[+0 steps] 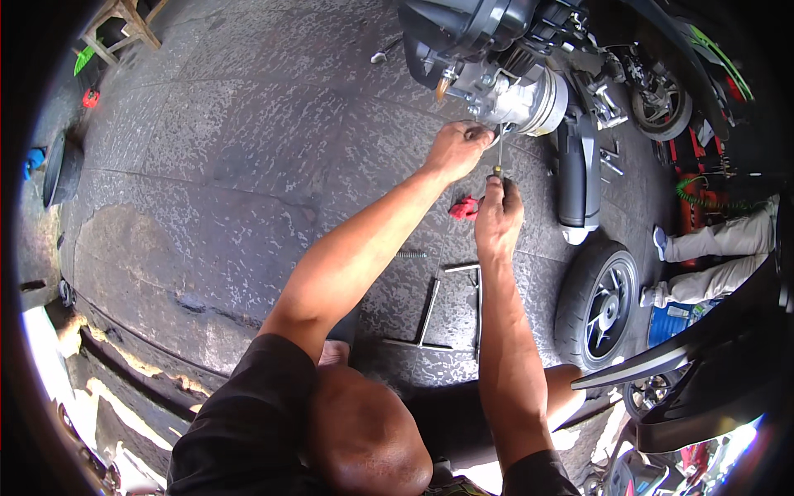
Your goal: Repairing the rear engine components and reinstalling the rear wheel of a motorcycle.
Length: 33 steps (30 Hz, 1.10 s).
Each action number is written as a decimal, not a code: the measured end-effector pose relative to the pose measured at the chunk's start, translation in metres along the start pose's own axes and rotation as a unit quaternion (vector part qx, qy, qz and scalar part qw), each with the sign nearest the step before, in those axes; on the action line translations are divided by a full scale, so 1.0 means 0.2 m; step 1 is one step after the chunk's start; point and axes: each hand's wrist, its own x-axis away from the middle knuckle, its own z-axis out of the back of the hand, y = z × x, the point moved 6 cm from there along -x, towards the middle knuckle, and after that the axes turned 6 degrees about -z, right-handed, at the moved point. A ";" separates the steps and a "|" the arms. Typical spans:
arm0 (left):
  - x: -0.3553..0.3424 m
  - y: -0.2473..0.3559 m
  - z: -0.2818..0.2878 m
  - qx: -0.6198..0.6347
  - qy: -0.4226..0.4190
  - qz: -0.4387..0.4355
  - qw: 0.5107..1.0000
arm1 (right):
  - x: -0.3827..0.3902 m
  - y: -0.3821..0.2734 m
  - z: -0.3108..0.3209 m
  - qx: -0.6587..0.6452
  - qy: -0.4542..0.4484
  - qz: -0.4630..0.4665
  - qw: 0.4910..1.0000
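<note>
My left hand (457,150) is closed, its fingertips pressed up against the underside of a motorcycle engine (517,103). What those fingers pinch, if anything, is hidden. My right hand (499,217) grips a screwdriver (498,172) by its handle, and only the yellowish front end of that handle shows. Its thin metal shaft points up to the engine's lower edge, beside my left fingertips; where the tip meets the engine cannot be made out. Ribbed pale metal rings the round, silvery end of the engine. Just left of my right hand, a crumpled red cloth-like thing (465,207) lies on the floor.
T-handle wrenches (429,314) and a coil spring (411,255) lie on the tiled floor (248,165). To the right are a dark exhaust muffler (579,174) and a loose wheel (597,306). Another person's legs (715,240) show at the far right. A wooden stool (124,29) stands far left.
</note>
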 end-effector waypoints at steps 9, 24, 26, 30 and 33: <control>-0.02 -0.05 0.01 0.074 -0.024 0.070 0.994 | -0.02 0.06 -0.04 -0.246 -0.123 -0.170 0.946; -0.08 -0.10 -0.06 0.200 -0.092 0.081 0.972 | 0.06 -0.05 -0.22 -0.466 -0.146 -0.304 0.818; -0.09 -0.10 -0.08 0.212 -0.113 0.092 0.966 | 0.03 -0.09 -0.21 -0.490 -0.189 -0.290 0.800; -0.10 -0.12 -0.11 0.270 -0.154 0.122 0.943 | 0.00 -0.11 -0.24 -0.532 -0.220 -0.270 0.772; -0.08 -0.10 -0.12 0.307 -0.173 0.149 0.924 | 0.02 -0.13 -0.27 -0.538 -0.182 -0.277 0.775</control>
